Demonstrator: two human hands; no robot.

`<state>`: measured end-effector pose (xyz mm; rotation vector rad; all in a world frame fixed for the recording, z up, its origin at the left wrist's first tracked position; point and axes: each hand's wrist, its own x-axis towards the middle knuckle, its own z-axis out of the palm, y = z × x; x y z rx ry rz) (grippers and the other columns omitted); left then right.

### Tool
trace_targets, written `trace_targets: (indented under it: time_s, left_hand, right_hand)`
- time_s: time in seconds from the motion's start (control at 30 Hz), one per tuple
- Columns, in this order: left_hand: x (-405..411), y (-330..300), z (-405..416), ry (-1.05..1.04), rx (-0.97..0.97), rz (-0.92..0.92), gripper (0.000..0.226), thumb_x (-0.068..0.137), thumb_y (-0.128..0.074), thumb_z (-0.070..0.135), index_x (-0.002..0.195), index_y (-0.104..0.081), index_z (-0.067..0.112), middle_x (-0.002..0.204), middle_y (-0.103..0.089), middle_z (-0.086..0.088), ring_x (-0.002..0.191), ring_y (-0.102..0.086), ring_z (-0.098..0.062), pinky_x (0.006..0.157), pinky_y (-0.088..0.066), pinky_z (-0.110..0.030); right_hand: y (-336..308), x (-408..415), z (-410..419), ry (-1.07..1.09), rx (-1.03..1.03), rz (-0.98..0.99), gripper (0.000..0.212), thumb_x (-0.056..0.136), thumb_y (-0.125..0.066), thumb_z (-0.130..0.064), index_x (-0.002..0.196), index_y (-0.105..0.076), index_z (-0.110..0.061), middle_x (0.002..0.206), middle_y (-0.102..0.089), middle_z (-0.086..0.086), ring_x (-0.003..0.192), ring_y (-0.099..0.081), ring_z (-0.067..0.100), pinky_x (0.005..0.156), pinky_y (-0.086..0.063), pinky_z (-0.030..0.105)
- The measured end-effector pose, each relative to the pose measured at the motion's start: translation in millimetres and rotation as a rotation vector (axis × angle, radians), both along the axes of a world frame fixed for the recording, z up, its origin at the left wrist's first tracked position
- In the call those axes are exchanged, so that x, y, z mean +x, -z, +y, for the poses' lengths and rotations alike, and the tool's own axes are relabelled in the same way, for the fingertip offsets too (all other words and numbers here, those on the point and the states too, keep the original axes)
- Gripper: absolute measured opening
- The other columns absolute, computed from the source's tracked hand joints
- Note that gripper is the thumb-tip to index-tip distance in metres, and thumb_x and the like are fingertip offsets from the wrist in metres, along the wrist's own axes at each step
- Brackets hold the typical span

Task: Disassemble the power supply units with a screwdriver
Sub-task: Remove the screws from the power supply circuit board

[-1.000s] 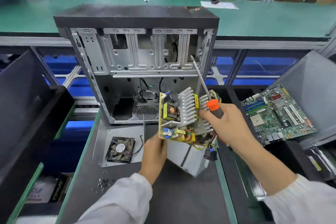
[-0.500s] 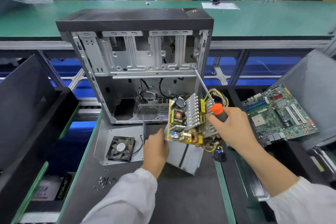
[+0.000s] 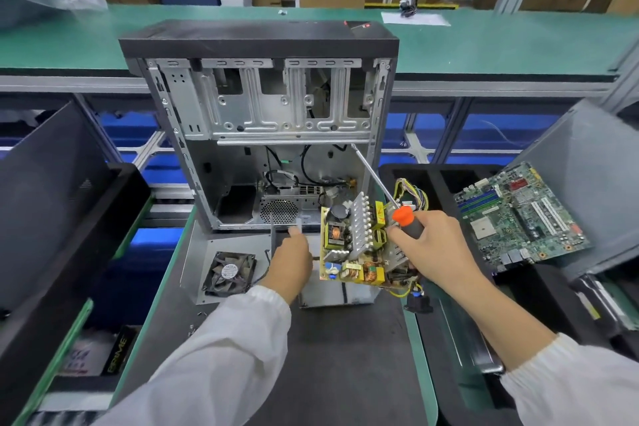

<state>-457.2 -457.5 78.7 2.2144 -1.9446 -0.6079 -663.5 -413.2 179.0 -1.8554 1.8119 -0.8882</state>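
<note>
The power supply's circuit board (image 3: 349,245), yellow with silver heat sinks and copper coils, stands tilted above its open metal housing (image 3: 339,294) on the dark mat. My right hand (image 3: 435,249) grips the orange-and-black screwdriver (image 3: 403,216), whose shaft points up and left, and its fingers also hold the board's right edge. A bundle of coloured wires (image 3: 411,190) hangs off the board behind that hand. My left hand (image 3: 294,263) is just left of the board and apart from it, blurred, with a finger stretched upward.
An emptied computer case (image 3: 259,41) stands upright behind the board. A black fan (image 3: 228,273) lies on a metal plate at the left, with loose screws (image 3: 195,322) nearby. A green motherboard (image 3: 518,214) rests in the right bin; a black bin (image 3: 52,201) is at the left.
My left hand let go of the board's lower left corner and moved left and up. My right hand carried the board and screwdriver slightly right and down.
</note>
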Motion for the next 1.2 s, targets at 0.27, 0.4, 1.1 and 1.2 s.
trace_targets:
  time_s: [0.27,0.4,1.1,1.2]
  left_hand:
    - [17.3,-21.5,0.0,-0.077,-0.016,0.259,0.030,0.100,-0.050,0.018,0.117,-0.032,0.001,0.088,-0.058,-0.014,0.069,-0.051,-0.024,0.057,-0.040,-0.029]
    - [28.8,-32.7,4.1,0.046,-0.045,0.269,0.020,0.100,-0.050,0.019,0.108,-0.039,0.006,0.104,-0.051,-0.014,0.088,-0.051,-0.027,0.073,-0.043,-0.035]
    - [61.4,-5.7,86.1,0.034,-0.432,0.435,0.027,0.096,-0.045,-0.002,0.121,-0.054,0.005,0.121,-0.052,-0.005,0.109,-0.049,-0.015,0.084,-0.029,-0.010]
    - [57.1,1.9,98.9,0.033,-0.387,0.434,0.028,0.094,-0.046,-0.003,0.119,-0.055,0.006,0.121,-0.054,-0.004,0.116,-0.049,-0.018,0.090,-0.031,-0.017]
  right_hand:
    - [5.1,5.2,24.7,-0.002,0.107,0.128,0.040,0.083,-0.064,-0.026,0.053,-0.040,-0.013,0.047,-0.038,-0.003,0.047,-0.035,0.014,0.049,-0.030,0.026]
    - [19.2,13.9,48.2,0.001,0.169,0.200,0.043,0.082,-0.064,-0.029,0.052,-0.035,-0.017,0.046,-0.036,-0.005,0.046,-0.035,0.013,0.047,-0.027,0.026]
    - [121.6,63.7,92.8,0.009,0.352,0.390,0.025,0.087,-0.054,-0.044,0.075,-0.054,-0.023,0.080,-0.062,-0.001,0.081,-0.063,0.022,0.063,-0.046,0.029]
    - [115.9,62.4,96.2,-0.028,0.348,0.440,0.032,0.090,-0.051,-0.051,0.078,-0.051,-0.021,0.085,-0.062,0.001,0.084,-0.063,0.024,0.062,-0.041,0.028]
